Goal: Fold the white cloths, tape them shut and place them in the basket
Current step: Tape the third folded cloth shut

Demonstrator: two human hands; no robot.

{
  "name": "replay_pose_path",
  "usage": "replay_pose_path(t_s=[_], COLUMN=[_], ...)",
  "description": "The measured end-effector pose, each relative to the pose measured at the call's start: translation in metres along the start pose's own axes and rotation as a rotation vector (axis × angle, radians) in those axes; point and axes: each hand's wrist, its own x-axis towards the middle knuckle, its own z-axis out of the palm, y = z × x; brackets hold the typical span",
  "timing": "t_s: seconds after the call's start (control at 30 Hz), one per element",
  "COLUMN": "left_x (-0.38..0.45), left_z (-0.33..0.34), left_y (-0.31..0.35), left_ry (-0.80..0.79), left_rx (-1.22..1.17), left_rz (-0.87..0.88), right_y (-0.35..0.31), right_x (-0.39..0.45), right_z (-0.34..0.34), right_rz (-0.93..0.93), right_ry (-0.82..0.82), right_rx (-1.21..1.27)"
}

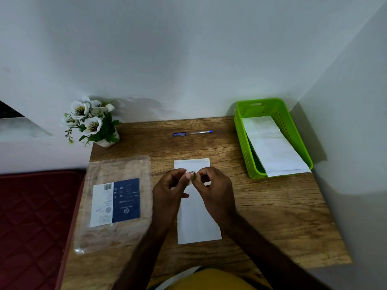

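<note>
Lying at far left beside the flowers [90, 120], a clear packet [114, 203] waits on the surface [282, 216]. At centre, the left hand [167, 191] and right hand [213, 189] hover over a folded white cloth [199, 222], each grip pinching a small piece of tape [191, 176], probably to seal the fold. A pen [192, 133] lies beyond. At right, the green basket [240, 130] holds another folded cloth [272, 145]; nothing blocks the path.
</note>
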Motion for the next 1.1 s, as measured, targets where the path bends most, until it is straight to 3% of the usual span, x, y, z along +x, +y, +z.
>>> replay_pose_path(t_s=[0.27,0.77,0.87,1.1], left_x=[-0.013,0.004,0.006,0.003], left_z=[0.014,-0.008,-0.012,-0.014], left_y=[-0.001,-0.002,-0.001,0.001], left_ry=[0.050,-0.144,-0.089,0.004], left_rx=[-0.133,-0.130,-0.139,-0.052], left_rz=[-0.114,-0.132,-0.160,-0.075], right_y=[0.005,0.007,0.008,0.004], right_x=[-0.004,0.011,0.013,0.012], right_z=[0.003,-0.009,-0.011,-0.016], right_rz=[0.008,0.213,0.345,0.454], right_ry=[-0.041,-0.286,-0.305,-0.296], right_rx=[-0.013,0.293,0.429,0.507])
